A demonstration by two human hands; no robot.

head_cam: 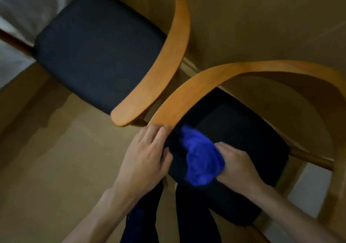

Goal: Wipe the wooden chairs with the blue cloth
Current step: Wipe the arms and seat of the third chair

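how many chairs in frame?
2. One chair at upper left, its curved wooden rail on the right. The other chair at lower right, where the right hand holds the cloth on its seat. More may sit out of view.

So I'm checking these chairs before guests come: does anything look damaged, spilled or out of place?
Nothing stands out. Both chairs' wooden rails look whole, and the dark seats show no spills. The right hand holds the blue cloth bunched over the nearer seat; the left hand rests at its rail end.
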